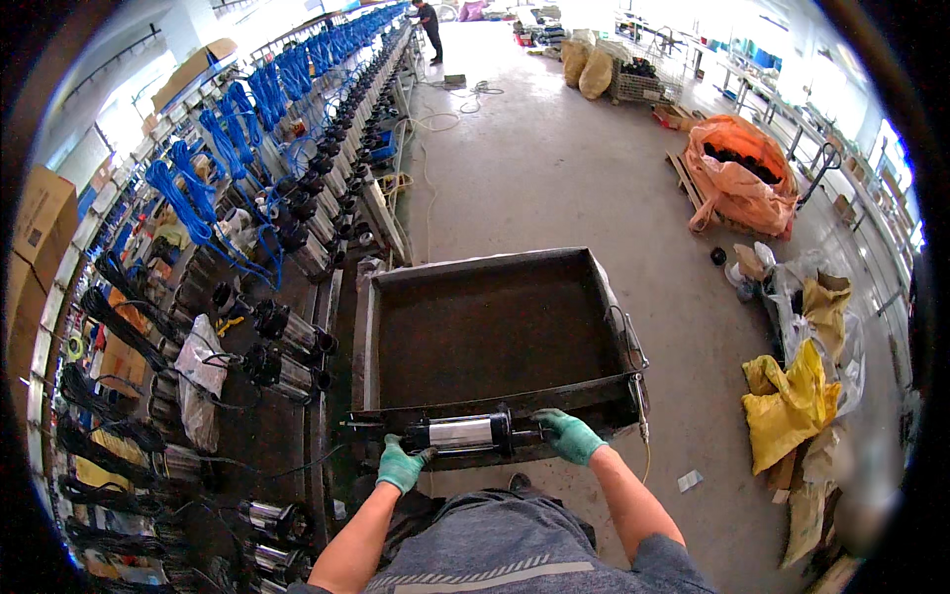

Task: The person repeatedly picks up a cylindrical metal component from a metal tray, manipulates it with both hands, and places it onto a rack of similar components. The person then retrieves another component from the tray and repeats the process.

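Note:
A submersible pump motor, with a shiny steel barrel and black ends, lies level in front of me at the near edge of a metal trough. Its left black end rests in my left hand, which wears a green glove and has its fingers curled beneath. At the opposite end, my green-gloved right hand closes around the thin shaft part; its fingertips are partly hidden. Dark brown matter or a dark bottom shows inside the trough.
Along the left runs a long rack with several similar motors and coiled blue cables. An orange sack sits on a pallet to the right, near yellow bags. Far off, a person stands beside the rack.

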A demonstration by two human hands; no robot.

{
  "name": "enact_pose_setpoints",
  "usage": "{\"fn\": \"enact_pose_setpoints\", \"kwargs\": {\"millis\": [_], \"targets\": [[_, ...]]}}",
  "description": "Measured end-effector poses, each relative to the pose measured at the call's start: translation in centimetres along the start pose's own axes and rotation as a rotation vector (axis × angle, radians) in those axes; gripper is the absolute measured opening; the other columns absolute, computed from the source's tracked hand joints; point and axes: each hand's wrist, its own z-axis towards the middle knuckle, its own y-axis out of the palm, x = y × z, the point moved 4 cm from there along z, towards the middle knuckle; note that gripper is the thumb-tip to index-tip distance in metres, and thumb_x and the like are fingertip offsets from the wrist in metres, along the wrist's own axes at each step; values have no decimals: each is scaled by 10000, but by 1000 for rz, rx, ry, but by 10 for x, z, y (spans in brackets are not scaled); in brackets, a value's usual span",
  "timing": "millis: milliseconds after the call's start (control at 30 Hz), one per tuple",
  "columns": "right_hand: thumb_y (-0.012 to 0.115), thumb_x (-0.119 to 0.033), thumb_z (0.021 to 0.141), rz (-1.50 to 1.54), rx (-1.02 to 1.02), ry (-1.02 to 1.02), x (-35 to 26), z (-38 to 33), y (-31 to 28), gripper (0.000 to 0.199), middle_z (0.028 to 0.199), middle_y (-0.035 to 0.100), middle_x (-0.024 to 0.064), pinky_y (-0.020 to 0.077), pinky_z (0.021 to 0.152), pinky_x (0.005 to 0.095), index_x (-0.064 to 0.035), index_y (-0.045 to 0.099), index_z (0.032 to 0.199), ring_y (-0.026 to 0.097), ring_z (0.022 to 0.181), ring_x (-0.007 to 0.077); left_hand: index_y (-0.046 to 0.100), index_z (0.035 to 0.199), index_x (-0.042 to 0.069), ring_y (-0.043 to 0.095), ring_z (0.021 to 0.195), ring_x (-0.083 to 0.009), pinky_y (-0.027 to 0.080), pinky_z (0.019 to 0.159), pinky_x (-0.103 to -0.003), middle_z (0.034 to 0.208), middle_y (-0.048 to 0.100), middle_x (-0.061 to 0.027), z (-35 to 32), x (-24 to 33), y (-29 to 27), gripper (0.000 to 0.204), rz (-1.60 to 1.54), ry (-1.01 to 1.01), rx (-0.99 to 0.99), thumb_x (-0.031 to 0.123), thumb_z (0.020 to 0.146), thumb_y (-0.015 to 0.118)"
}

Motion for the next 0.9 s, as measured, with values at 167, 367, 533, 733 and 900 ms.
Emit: {"fn": "enact_pose_setpoints", "kwargs": {"millis": [167, 367, 533, 733, 900], "targets": [[636, -227, 990, -79, 5, -1, 8, 1, 0, 311, 1190, 696, 158, 557, 874, 411, -113, 683, 1276, 684, 1013, 298, 534, 1231, 2, 697, 1047, -339, 541, 942, -437, 1123, 718, -208, 1, -2, 3, 791, -77, -28, -13, 424, 714, 958], [567, -337, 1073, 808, 86, 797, 37, 16, 55, 314, 715, 594, 3, 440, 522, 293, -58, 710, 1092, 520, 586, 121, 532, 1225, -7, 697, 1047, -342, 541, 942, -434, 1133, 717, -207, -15, 36, -10, 797, -32, 7, -10, 423, 709, 961], [672, -300, 979, 14, 42, 56, -6, 9, 17, 364, 1117, 683, 154, 554, 883, 419, -76, 676, 1267, 664, 1033, 312, 522, 1275, -25, 697, 1061, -355, 539, 957, -433, 1166, 708, -223, -9, 20, -11, 797, 14, -4, 20, 370, 731, 949], [703, -296, 963, -9, -86, 59, 8, 1, 11, 415, 1159, 686, 192, 557, 884, 441, -78, 653, 1312, 687, 1072, 370, 517, 1241, 0, 682, 962, -274, 551, 881, -410, 1086, 708, -172, -20, 46, -13, 707, -70, -5, -1, 267, 747, 948], [668, -378, 1001, 316, -138, 521, 29, 19, 28, 487, 1070, 719, 206, 552, 829, 447, -64, 606, 1367, 703, 993, 396, 511, 1221, 12, 678, 914, -261, 550, 841, -401, 1055, 706, -153, -26, 65, -14, 679, -35, 58, 33, 253, 755, 941]]}}
